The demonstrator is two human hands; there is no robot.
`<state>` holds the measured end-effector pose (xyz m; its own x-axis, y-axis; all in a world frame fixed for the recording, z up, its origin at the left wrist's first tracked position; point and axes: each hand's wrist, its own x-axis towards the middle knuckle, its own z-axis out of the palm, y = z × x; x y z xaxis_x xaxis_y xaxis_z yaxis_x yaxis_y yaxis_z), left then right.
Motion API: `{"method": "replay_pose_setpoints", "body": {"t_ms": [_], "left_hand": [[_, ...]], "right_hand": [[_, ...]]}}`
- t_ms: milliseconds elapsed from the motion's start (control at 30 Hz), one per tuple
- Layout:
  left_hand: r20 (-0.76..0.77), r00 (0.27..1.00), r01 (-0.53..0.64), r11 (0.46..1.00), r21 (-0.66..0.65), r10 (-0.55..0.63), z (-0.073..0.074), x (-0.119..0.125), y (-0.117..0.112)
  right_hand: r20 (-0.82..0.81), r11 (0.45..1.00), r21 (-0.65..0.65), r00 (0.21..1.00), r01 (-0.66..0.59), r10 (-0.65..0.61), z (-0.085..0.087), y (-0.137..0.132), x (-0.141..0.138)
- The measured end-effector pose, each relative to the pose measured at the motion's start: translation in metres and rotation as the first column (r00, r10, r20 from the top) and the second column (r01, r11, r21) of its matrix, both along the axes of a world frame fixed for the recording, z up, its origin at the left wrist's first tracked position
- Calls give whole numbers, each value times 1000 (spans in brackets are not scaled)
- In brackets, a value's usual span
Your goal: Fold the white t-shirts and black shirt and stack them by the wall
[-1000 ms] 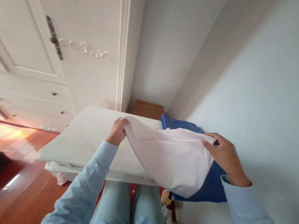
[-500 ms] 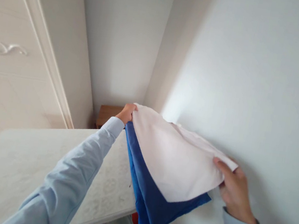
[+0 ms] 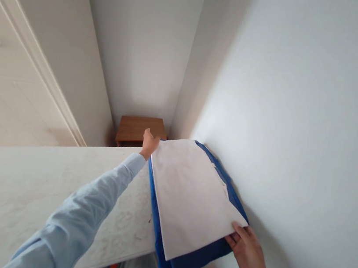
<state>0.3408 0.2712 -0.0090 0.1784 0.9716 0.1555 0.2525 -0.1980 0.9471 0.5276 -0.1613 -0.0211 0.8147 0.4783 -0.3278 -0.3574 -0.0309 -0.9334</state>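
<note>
A pale, nearly white folded cloth [image 3: 190,197] lies flat over a blue folded cloth [image 3: 160,264], whose edges show along the left, near and right sides. My left hand [image 3: 150,144] is closed at the pale cloth's far left corner; its fingertips are partly hidden. At the near right corner, my right hand [image 3: 245,250] pinches the pale cloth, thumb on top and fingers beneath. The blue cloth runs past the near edge of the white, faintly patterned tabletop [image 3: 91,188].
A wall [image 3: 286,100] rises close along the right of the cloths. Behind the table stands a low brown wooden cabinet [image 3: 139,128]. A cream wardrobe [image 3: 22,85] is at the left. Under the near edge, red and white items show in part.
The pale cloth has come down from a raised, sagging position to lie flat on the blue one. My right hand has moved down and left with its corner. The view has tilted slightly.
</note>
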Motion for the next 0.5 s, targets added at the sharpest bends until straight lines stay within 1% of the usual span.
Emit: {"method": "replay_pose_setpoints", "body": {"t_ms": [33, 67, 100, 133, 167, 200, 233, 267, 300, 333, 367, 400, 433, 467, 500], "left_hand": [[-67, 997, 38, 995, 97, -31, -1, -2, -17], [-165, 983, 110, 974, 200, -77, -4, -3, -39], [-312, 938, 247, 921, 302, -150, -8, -3, -63], [-446, 868, 393, 850, 351, -217, -13, -2, -88], [-555, 791, 509, 780, 363, -258, -19, 0, -112], [-642, 714, 597, 722, 349, -280, -24, 2, -135], [-704, 650, 655, 681, 328, -286, -29, 4, -155], [-742, 610, 684, 658, 316, -278, -33, 6, -170], [-762, 592, 693, 648, 315, -264, -36, 7, -182], [-768, 592, 690, 647, 325, -246, -37, 7, -189], [-765, 602, 680, 650, 340, -229, -37, 7, -193], [-761, 612, 670, 653, 353, -217, -37, 6, -195], [-759, 616, 666, 655, 358, -212, -36, 6, -195], [-761, 613, 666, 656, 355, -210, -35, 5, -194], [-767, 607, 666, 660, 347, -209, -34, 4, -193]], "right_hand": [[103, 999, -26, 994, 47, -44, 4, -1, 1], [231, 994, -44, 969, 103, -90, 9, -2, 1], [364, 988, -50, 924, 148, -120, 16, 0, 1], [488, 986, -49, 865, 161, -117, 26, 5, 0], [596, 990, -49, 799, 134, -79, 37, 13, -1], [690, 996, -54, 724, 66, -11, 49, 26, -2], [772, 997, -72, 632, -23, 70, 62, 43, -4], [848, 989, -95, 510, -117, 142, 74, 66, -5], [908, 969, -127, 368, -210, 199, 85, 92, -7], [941, 942, -176, 232, -284, 246, 94, 123, -8], [949, 911, -245, 108, -332, 295, 99, 155, -10], [932, 875, -337, 8, -349, 362, 101, 189, -12], [896, 837, -435, -69, -333, 438, 100, 223, -16], [841, 786, -538, -135, -306, 523, 96, 255, -19], [771, 718, -636, -199, -283, 604, 89, 285, -24]]}}
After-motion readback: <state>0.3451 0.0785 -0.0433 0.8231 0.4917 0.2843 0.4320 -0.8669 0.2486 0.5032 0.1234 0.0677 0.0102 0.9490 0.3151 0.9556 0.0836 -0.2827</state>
